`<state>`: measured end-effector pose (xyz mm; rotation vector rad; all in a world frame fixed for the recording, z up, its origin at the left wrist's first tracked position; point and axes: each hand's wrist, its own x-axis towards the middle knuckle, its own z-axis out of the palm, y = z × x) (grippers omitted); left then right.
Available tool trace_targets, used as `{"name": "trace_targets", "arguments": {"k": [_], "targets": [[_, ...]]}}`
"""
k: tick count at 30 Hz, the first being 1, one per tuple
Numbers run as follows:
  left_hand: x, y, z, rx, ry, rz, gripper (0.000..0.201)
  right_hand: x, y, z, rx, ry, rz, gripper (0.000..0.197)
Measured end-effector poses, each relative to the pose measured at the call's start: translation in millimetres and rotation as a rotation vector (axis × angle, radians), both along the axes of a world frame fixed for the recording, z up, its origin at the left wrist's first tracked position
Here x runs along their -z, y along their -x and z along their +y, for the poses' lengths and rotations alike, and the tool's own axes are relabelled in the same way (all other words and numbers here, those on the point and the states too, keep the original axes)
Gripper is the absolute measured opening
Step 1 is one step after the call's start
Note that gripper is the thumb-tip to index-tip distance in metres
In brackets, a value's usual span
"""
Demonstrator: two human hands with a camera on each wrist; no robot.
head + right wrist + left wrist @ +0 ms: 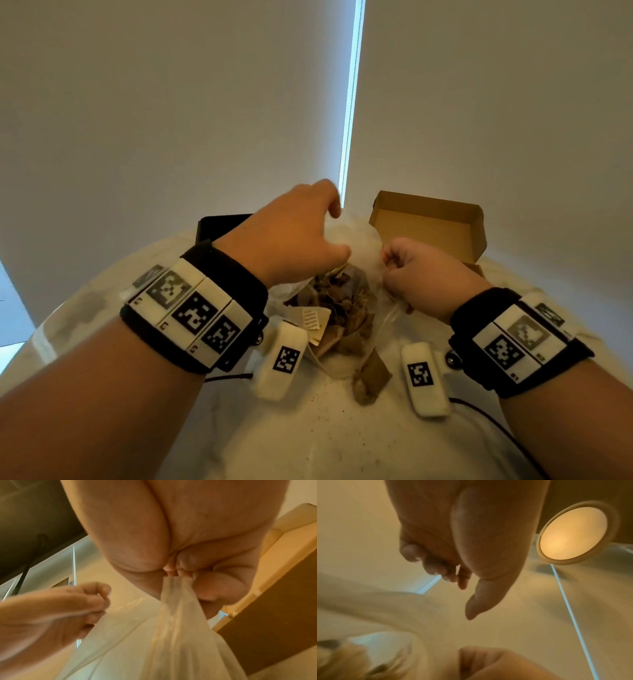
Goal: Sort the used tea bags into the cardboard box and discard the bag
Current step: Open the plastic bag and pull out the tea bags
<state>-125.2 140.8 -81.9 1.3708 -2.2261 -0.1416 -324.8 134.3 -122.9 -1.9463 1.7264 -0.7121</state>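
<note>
Head view, from above. A round pale table [342,445] carries all the items, and a window blind with a bright vertical slit fills the background. At the far right of the table stands an open cardboard box [431,226], its interior bare as far as can be seen. A dark flat object [219,224] lies at the far left, partly hidden by the left wrist. Between the two wrists sits a clear plastic bag [359,246], its mouth raised and its lower part resting on the table. Brown used tea bags [342,308] are heaped inside it; one tea bag [371,380] lies on the table at the near edge of the heap, though whether it is inside the film cannot be told. Dark crumbs are scattered nearby.

The left hand [291,240] hovers over the bag's left rim, fingers curled downward. The right hand [421,274] is a fist at the right rim.

Right wrist view. Only here is the grip plain: the right hand [188,547] clamps a gathered strip of bag [180,615] film between thumb and curled fingers. The box [274,622] wall rises just beside it. The left hand [51,615] appears blurred behind the film, fingers bent; contact with the bag cannot be told.

Left wrist view. The left hand [462,540] shows loosely curled fingers with nothing between them, and a round ceiling lamp [573,532] that neither other view shows.
</note>
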Motion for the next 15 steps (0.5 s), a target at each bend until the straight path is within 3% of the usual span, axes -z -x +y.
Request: {"name": "trace_targets", "arguments": {"k": [2,4,6,9,11,15], "targets": [[-6,10,13,0.096,-0.072,-0.017,0.019,1,0,0,-0.001,-0.014,-0.001,0.013],[2,19,18,0.099,-0.237,-0.229,0.013,-1,0,2,-0.001,-0.032,0.012,0.011],[22,25,15,0.054,-0.338,-0.462,0.022,-4,1,5,-0.017,-0.045,0.077,0.016],[50,24,6,0.008,-0.392,-0.621,0.046,-8,1,9,-0.069,-0.044,0.178,0.017],[48,26,10,0.023,-0.376,-0.688,0.046,-8,0,11,-0.117,-0.039,0.209,0.015],[29,40,24,0.046,-0.326,-0.627,0.047,-8,-2,10,-0.151,-0.031,0.243,0.019]]}}
